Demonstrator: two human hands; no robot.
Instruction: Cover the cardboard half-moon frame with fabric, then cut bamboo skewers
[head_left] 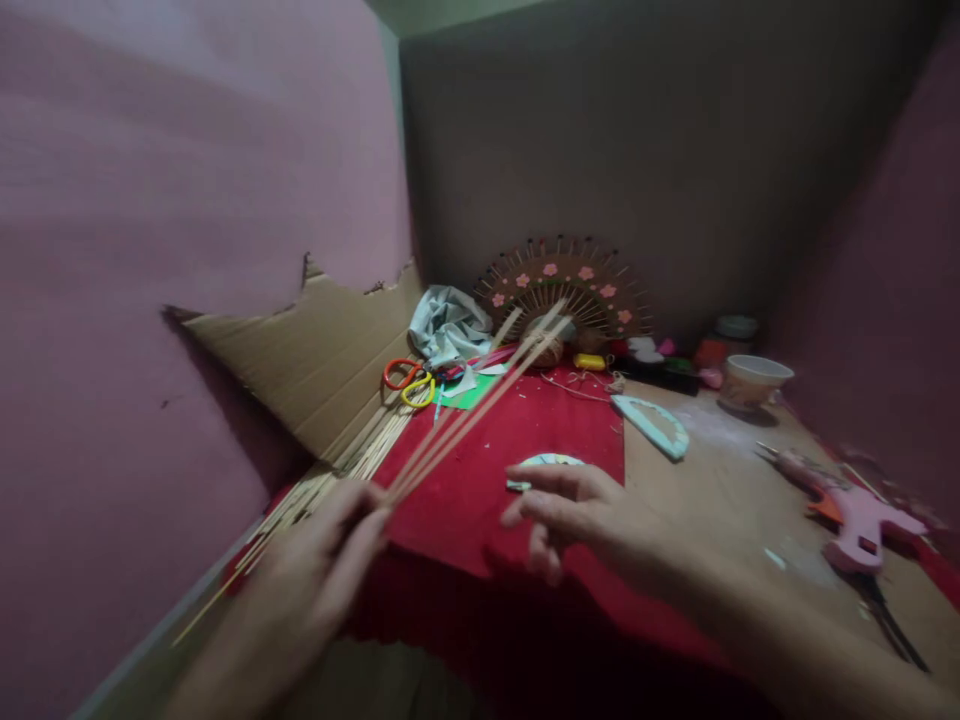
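Several thin bamboo sticks (469,415) are pinched between the thumb and fingers of my left hand (311,565); they slant up and to the right. My right hand (566,515) hovers over the red cloth (442,520) with its fingers apart and nothing in them. Partly hidden behind its fingers lies a pale, rounded cut piece (553,460). More bamboo sticks (367,455) lie in a loose bundle along the table's left side. A decorated fan (559,278) with pink flowers and stick ribs stands against the back wall.
Torn cardboard (315,360) leans on the left wall. Scissors (417,388) with orange and yellow handles lie by a crumpled grey cloth (450,322). At right are a pink glue gun (862,525), a plastic cup (754,380), and a pale curved piece (652,425).
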